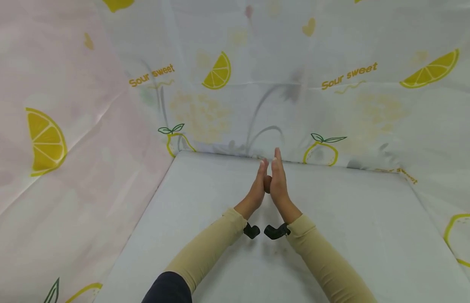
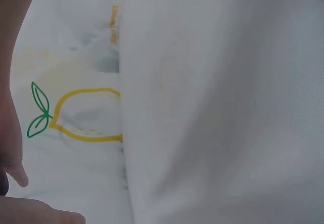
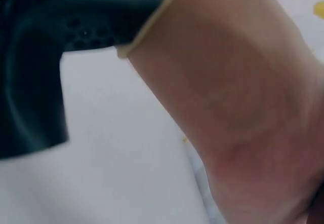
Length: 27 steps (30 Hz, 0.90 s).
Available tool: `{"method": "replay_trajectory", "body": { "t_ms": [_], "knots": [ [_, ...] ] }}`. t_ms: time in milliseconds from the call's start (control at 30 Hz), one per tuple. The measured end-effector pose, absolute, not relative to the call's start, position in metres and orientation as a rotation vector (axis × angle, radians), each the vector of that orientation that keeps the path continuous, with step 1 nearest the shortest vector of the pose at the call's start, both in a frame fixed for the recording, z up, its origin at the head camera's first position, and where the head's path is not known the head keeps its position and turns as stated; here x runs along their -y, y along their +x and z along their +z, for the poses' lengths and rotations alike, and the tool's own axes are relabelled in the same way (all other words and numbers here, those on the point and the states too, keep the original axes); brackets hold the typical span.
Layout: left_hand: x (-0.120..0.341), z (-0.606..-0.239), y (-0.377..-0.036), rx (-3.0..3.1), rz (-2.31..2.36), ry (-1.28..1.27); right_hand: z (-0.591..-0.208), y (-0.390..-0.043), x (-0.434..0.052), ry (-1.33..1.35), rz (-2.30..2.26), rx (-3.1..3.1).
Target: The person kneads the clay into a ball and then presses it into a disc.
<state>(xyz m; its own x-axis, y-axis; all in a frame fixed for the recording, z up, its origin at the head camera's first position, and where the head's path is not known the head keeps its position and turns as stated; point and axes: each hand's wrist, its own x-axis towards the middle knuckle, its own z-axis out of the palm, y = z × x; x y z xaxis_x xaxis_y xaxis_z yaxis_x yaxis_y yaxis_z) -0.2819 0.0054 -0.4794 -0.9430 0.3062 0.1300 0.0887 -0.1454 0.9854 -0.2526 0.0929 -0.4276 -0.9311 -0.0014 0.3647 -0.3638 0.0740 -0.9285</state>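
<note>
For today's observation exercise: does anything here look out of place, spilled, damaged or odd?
Nothing stands out. The left hand and right hand are pressed palm to palm, fingers straight, above the bare white table. The lemon-print cloth behind is only creased.

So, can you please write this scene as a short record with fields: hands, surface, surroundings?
left hand: left hand, fingers straight, palm against the other hand
right hand: right hand, fingers straight, fingertips near the left ones
held: nothing visible
surface: white table
surroundings: lemon-print cloth on the back and sides
wrists: black camera mounts
</note>
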Motion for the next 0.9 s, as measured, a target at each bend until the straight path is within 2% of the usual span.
{"method": "replay_trajectory", "body": {
  "t_ms": [433, 733, 900],
  "knots": [
    [-0.005, -0.468, -0.282, -1.810, 2.362, 0.449, -0.440, -0.258, -0.100, 0.304, 1.922, 2.171],
    [-0.003, -0.466, -0.284, -1.987, 2.301, 0.384, -0.483, -0.268, -0.094, 0.330, 1.933, 2.128],
    [-0.004, -0.469, -0.287, -2.097, 2.261, 0.335, -0.485, -0.262, -0.088, 0.363, 1.889, 2.119]
  ]
}}
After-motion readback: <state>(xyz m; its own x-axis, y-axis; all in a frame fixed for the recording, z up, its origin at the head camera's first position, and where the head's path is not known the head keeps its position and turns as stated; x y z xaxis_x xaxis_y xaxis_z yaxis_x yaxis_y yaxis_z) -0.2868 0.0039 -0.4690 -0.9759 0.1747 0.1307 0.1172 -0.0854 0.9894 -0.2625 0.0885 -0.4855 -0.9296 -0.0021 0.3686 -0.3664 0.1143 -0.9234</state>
